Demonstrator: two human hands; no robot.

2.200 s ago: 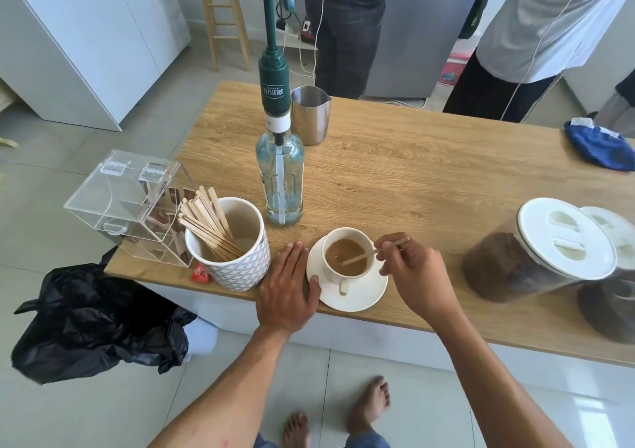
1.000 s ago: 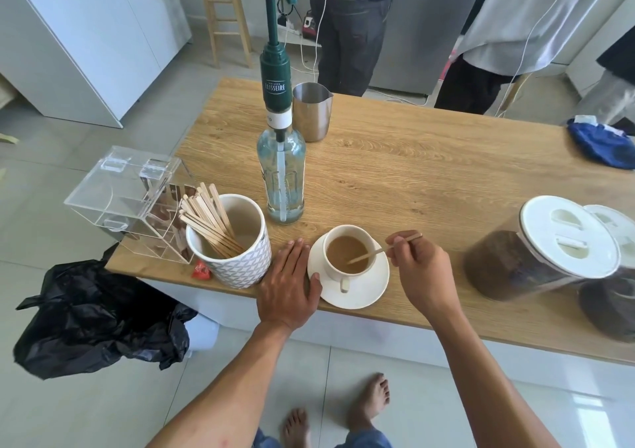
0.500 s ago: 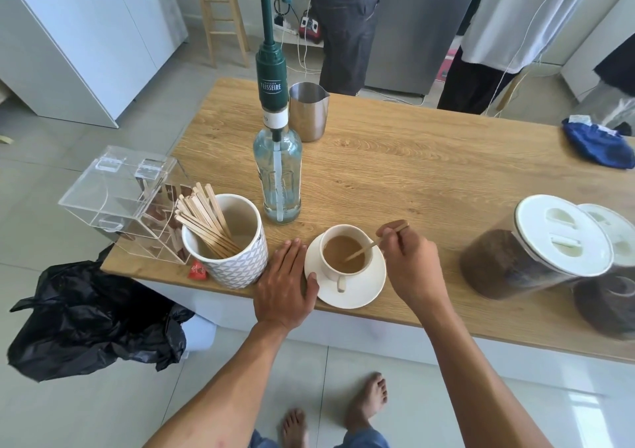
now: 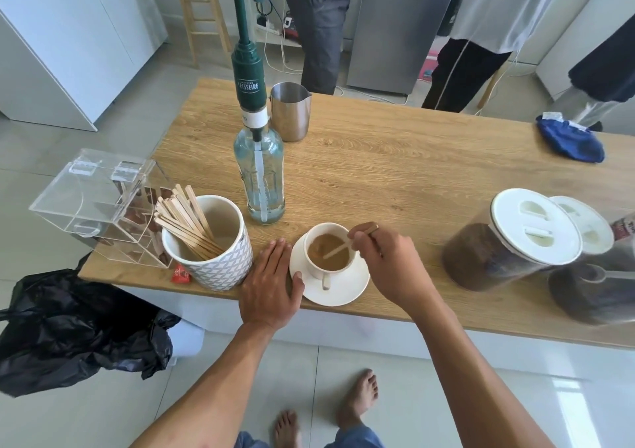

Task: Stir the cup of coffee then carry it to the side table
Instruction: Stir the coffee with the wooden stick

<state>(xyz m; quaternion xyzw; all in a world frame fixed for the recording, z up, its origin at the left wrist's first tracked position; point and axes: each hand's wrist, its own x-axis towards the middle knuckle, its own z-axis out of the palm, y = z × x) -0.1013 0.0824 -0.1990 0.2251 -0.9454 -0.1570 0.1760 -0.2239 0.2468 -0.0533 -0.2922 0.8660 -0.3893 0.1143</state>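
W/ your right grip (image 4: 391, 265) pinching the stirrer (image 4: 338, 249) in the cup (image 4: 314, 269) & left grip (image 4: 269, 288) open, thumb on saucer (image 4: 343, 293), hard stirring could slop coffee (image 4: 326, 260) out.

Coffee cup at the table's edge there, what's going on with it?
A person is stirring the cup of coffee. Their right hand pinches a wooden stir stick whose lower end sits in the coffee. Their left hand lies flat on the wooden table beside the saucer, thumb against its rim. The cup sits on the saucer near the table's front edge, not yet carried anywhere.
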